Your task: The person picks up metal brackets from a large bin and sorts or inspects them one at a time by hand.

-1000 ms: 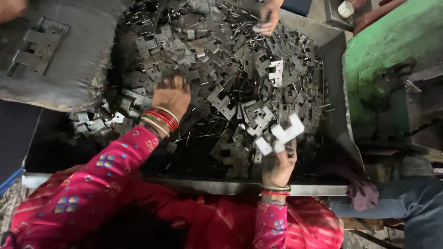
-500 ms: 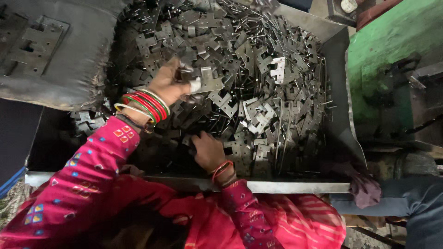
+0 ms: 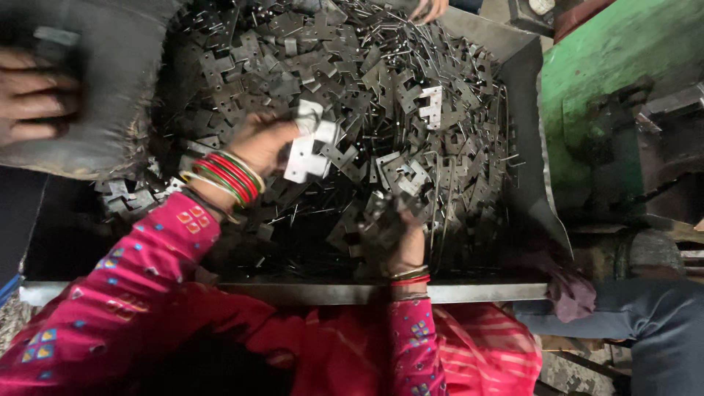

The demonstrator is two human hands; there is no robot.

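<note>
A big heap of dark stamped metal plates (image 3: 381, 95) fills a metal bin (image 3: 337, 293). My left hand (image 3: 260, 147), with red and green bangles on its wrist, is raised over the heap and grips a few bright flat plates (image 3: 308, 150). Near the bin's front edge my right hand (image 3: 400, 238) is down in the pile, its fingers closed around some dark plates (image 3: 381, 213). Both sleeves are pink with small patterned squares.
Another person's hand (image 3: 33, 95) rests on a grey sack (image 3: 110, 88) at the left. A second foreign hand (image 3: 429, 9) reaches into the heap at the far edge. A green machine (image 3: 609, 81) stands on the right, with a leg in jeans (image 3: 645, 323) below it.
The bright plates have gone from my right hand to my left, which lifted out of the heap. My right hand dropped into the pile and closed on dark plates.
</note>
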